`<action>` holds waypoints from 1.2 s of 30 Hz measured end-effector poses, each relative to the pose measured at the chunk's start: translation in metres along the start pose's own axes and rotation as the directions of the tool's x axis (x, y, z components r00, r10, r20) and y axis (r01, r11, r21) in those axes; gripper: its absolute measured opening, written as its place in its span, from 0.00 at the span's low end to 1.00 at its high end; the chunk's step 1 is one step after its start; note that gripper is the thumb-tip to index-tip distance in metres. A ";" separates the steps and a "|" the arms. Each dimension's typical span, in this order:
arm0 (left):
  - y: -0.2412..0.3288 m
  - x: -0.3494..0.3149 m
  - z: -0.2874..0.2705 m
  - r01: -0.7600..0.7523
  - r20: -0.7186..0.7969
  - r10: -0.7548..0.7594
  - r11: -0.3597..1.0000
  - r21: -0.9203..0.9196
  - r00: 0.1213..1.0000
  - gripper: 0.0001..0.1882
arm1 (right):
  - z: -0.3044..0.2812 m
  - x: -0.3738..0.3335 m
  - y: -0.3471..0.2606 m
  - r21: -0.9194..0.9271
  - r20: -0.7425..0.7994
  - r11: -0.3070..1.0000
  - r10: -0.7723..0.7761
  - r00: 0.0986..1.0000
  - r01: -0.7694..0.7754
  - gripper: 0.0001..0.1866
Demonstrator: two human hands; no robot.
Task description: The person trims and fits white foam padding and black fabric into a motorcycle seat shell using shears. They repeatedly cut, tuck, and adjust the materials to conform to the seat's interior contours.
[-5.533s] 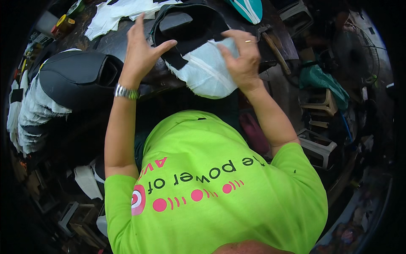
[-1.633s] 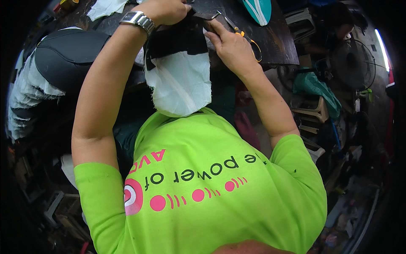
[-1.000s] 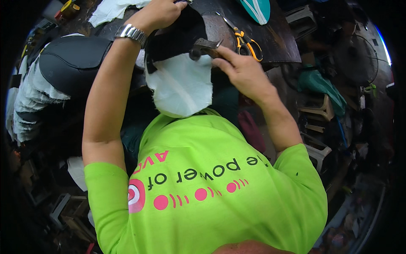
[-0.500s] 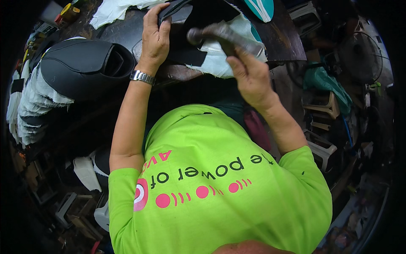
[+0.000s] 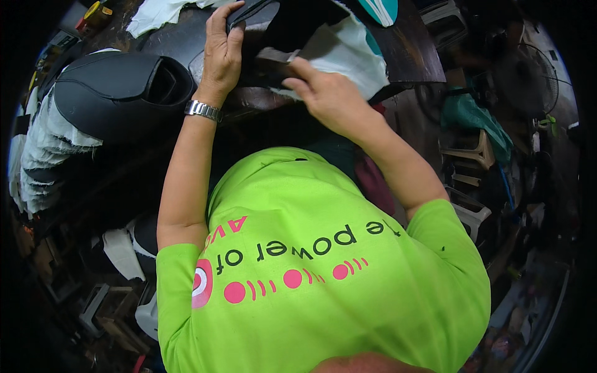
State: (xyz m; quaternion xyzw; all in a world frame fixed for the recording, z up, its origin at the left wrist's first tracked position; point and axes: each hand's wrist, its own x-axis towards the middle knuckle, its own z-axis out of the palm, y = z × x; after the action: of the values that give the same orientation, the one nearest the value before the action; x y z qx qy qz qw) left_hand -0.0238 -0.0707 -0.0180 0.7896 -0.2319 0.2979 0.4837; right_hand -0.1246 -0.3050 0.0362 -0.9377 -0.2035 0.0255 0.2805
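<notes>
My left hand (image 5: 222, 59), with a metal watch on its wrist, has its fingers curled over the edge of a black shoe upper (image 5: 301, 25) at the table's front. Frayed white lining fabric (image 5: 348, 53) spreads from the upper toward the right. In my right hand (image 5: 333, 96) is a hammer (image 5: 275, 57), its dark head blurred and lying over the upper close to my left hand. Most of the handle is hidden by my fingers. Whether the hammer touches the upper I cannot tell.
A stack of black uppers with white frayed linings (image 5: 115, 93) stands at the left. White cloth (image 5: 158, 17) and a teal-and-white piece (image 5: 380, 9) lie on the dark table (image 5: 416, 53). Stools (image 5: 469, 152), a green bag (image 5: 476, 121) and a fan (image 5: 528, 78) are at the right.
My right hand has swung the hammer left and down toward my left hand. My left hand keeps its hold on the upper. The whole view has shifted slightly.
</notes>
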 end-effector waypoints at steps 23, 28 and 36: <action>0.032 0.033 -0.035 0.246 0.264 -0.345 0.906 0.346 0.901 0.23 | -0.038 -0.004 0.009 -0.070 -0.100 0.985 0.151 0.983 -0.158 0.20; 0.039 0.033 -0.035 0.338 0.257 -0.420 0.889 0.307 0.870 0.22 | -0.046 0.007 0.007 0.016 -0.297 0.998 -0.061 0.953 0.069 0.19; 0.034 0.025 -0.031 0.341 0.248 -0.412 0.896 0.284 0.877 0.24 | -0.007 0.060 0.011 -0.155 -0.164 0.988 0.000 0.987 -0.025 0.18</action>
State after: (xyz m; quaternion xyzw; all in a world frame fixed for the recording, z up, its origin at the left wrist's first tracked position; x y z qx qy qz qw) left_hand -0.0354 -0.0593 0.0317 0.9065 -0.1074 0.0983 0.3962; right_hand -0.0643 -0.2929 0.0402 -0.9570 -0.1754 -0.0656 0.2217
